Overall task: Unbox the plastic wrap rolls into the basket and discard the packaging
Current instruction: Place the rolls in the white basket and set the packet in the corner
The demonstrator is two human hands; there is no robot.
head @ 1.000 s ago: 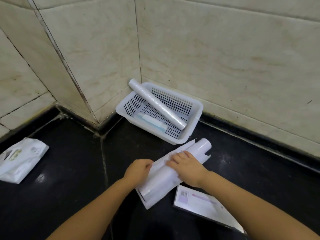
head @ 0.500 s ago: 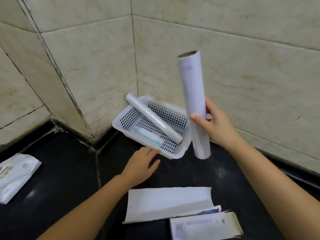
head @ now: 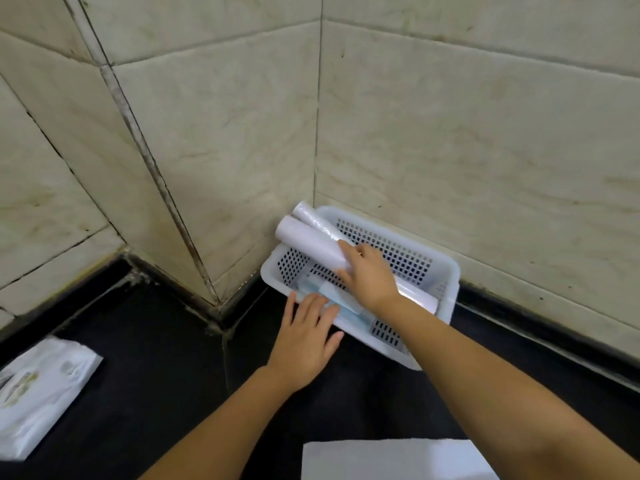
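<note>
Two white rolls [head: 313, 242] lie side by side, slanting across my white perforated basket [head: 446, 271]; flat wrapper [head: 391, 459] lies nearby.

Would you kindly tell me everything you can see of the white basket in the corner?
The basket is a white, rectangular tray of what looks like plastic, its walls and floor pierced with small holes. It sits on the dark floor, tucked against the tiled walls. Two white rolls lie slanted in it, side by side, their upper ends propped over the far-left rim. A flat pale-blue packet lies on its floor. The right hand rests on the nearer roll; the left hand touches the near rim.
</note>
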